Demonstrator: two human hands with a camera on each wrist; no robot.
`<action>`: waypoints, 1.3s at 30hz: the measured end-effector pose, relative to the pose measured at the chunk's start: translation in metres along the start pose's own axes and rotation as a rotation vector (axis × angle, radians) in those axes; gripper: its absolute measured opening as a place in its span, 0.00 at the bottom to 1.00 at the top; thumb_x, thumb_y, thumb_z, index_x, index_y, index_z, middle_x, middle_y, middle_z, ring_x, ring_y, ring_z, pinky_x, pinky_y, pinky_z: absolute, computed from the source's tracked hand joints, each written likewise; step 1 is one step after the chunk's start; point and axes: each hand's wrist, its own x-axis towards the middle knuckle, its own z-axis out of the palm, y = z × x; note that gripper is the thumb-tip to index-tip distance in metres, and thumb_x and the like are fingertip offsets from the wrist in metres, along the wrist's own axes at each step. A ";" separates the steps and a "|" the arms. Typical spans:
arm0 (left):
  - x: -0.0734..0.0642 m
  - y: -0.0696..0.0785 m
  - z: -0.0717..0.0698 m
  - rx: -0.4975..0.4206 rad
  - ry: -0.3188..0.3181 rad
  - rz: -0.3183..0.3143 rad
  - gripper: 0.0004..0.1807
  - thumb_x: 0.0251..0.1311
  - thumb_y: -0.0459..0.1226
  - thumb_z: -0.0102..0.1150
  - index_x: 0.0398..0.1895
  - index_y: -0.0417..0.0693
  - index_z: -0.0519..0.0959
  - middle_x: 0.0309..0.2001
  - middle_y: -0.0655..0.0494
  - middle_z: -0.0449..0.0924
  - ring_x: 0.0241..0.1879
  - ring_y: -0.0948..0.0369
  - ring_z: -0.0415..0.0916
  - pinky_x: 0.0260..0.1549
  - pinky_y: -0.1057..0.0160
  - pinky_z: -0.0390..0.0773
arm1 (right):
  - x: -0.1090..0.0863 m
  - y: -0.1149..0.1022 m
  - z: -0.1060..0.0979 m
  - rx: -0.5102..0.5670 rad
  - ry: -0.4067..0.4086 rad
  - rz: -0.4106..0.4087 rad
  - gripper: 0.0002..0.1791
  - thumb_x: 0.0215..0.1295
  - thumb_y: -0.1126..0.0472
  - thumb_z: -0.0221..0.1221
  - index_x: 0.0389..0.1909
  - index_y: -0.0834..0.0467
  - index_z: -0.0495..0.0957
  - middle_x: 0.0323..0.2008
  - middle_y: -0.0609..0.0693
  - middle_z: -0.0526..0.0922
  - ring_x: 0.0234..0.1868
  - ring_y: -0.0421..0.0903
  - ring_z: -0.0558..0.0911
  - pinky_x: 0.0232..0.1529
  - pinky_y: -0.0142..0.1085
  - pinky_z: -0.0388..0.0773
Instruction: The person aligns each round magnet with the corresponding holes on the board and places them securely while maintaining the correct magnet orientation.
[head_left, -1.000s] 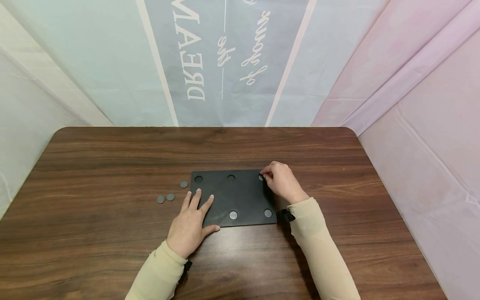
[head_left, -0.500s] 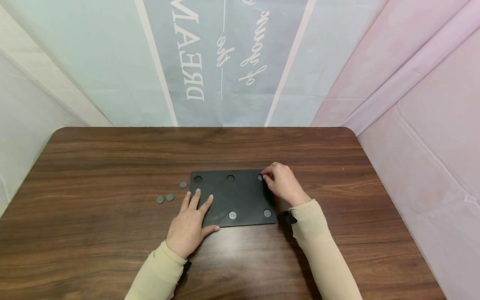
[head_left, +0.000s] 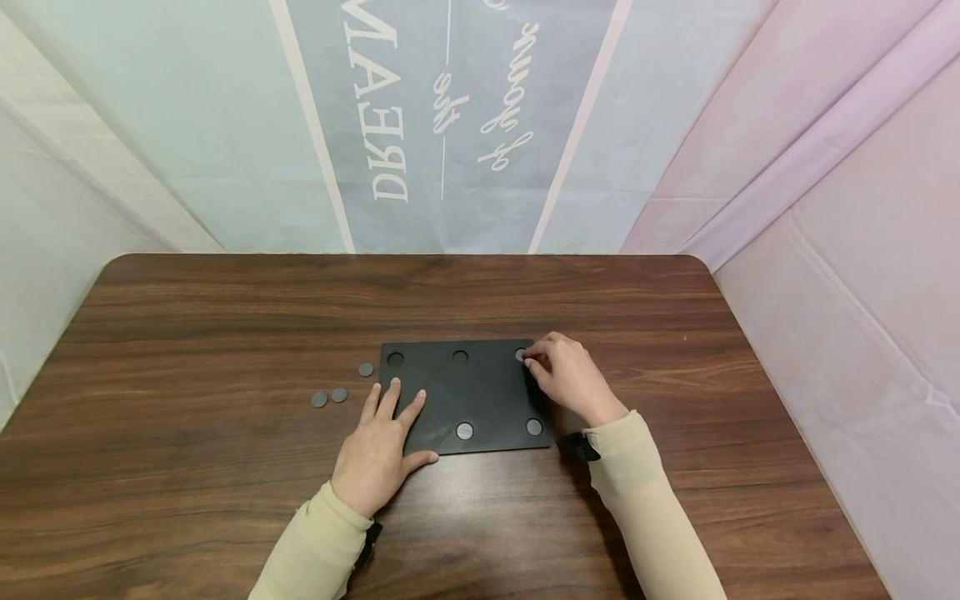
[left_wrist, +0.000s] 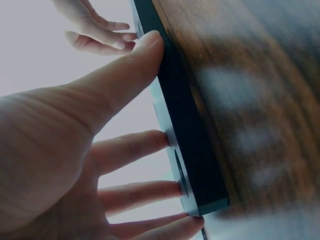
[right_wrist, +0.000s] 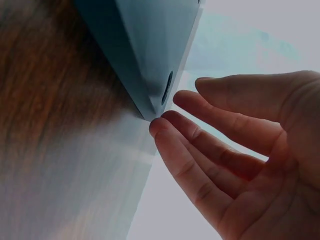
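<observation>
A flat black board [head_left: 480, 392] with round recesses lies on the table. My left hand [head_left: 372, 462] rests spread across its near left corner, thumb along the front edge in the left wrist view and fingertips on the top face. Over the far right corner is my right hand [head_left: 572, 375]; in the right wrist view its thumb and fingers are apart, with nothing between them. A grey disc [head_left: 520, 355] sits in the recess beside those fingertips. Other discs fill the near middle recess [head_left: 465, 432] and the near right one [head_left: 534, 427]. The far left recess [head_left: 395, 359] and far middle recess [head_left: 460, 357] hold none.
Three loose grey discs lie left of the board: one disc [head_left: 366, 369] near its edge, and a pair, one disc [head_left: 340, 395] beside another disc [head_left: 319, 400]. The brown wooden table [head_left: 225, 333] ends at a printed cloth backdrop [head_left: 450, 125].
My right hand has drawn back slightly to the right and towards me, its fingertips easing off the far right disc. The left hand stays in place.
</observation>
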 end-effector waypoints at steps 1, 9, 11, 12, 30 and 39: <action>0.000 0.000 0.000 0.000 0.000 -0.001 0.40 0.44 0.49 0.73 0.63 0.45 0.74 0.65 0.33 0.65 0.66 0.35 0.60 0.29 0.50 0.83 | -0.001 0.000 0.000 0.001 -0.002 0.000 0.10 0.65 0.65 0.59 0.43 0.64 0.84 0.39 0.56 0.81 0.36 0.48 0.80 0.37 0.42 0.78; -0.001 0.001 -0.001 -0.006 -0.001 -0.004 0.40 0.44 0.49 0.73 0.63 0.45 0.74 0.65 0.33 0.65 0.66 0.35 0.60 0.28 0.50 0.83 | -0.011 -0.003 0.001 -0.003 -0.020 -0.020 0.11 0.64 0.65 0.60 0.44 0.65 0.83 0.42 0.57 0.81 0.36 0.48 0.81 0.36 0.41 0.79; -0.001 0.001 -0.001 -0.007 -0.001 -0.002 0.40 0.44 0.49 0.73 0.63 0.45 0.74 0.65 0.33 0.65 0.66 0.35 0.60 0.29 0.49 0.83 | -0.013 -0.004 0.001 -0.007 -0.016 -0.020 0.10 0.64 0.65 0.60 0.44 0.65 0.83 0.42 0.57 0.81 0.35 0.47 0.80 0.36 0.40 0.78; -0.001 0.001 -0.001 -0.006 -0.001 -0.002 0.40 0.44 0.49 0.73 0.63 0.45 0.74 0.65 0.33 0.65 0.66 0.35 0.60 0.29 0.49 0.83 | -0.014 -0.004 0.001 -0.010 -0.013 -0.021 0.10 0.64 0.65 0.60 0.44 0.65 0.83 0.42 0.57 0.81 0.35 0.47 0.80 0.36 0.40 0.78; -0.001 0.001 -0.001 -0.003 0.000 0.000 0.40 0.44 0.49 0.73 0.63 0.45 0.74 0.65 0.33 0.65 0.66 0.35 0.60 0.32 0.48 0.83 | -0.029 -0.007 0.001 -0.029 -0.007 -0.046 0.11 0.63 0.65 0.61 0.43 0.65 0.83 0.42 0.55 0.81 0.38 0.48 0.83 0.39 0.41 0.80; -0.001 0.001 -0.001 -0.001 0.004 0.004 0.40 0.44 0.49 0.73 0.63 0.45 0.74 0.65 0.33 0.66 0.66 0.35 0.60 0.33 0.48 0.83 | -0.036 -0.008 0.000 -0.067 -0.026 -0.042 0.12 0.62 0.64 0.63 0.45 0.64 0.83 0.42 0.54 0.82 0.35 0.45 0.80 0.37 0.40 0.78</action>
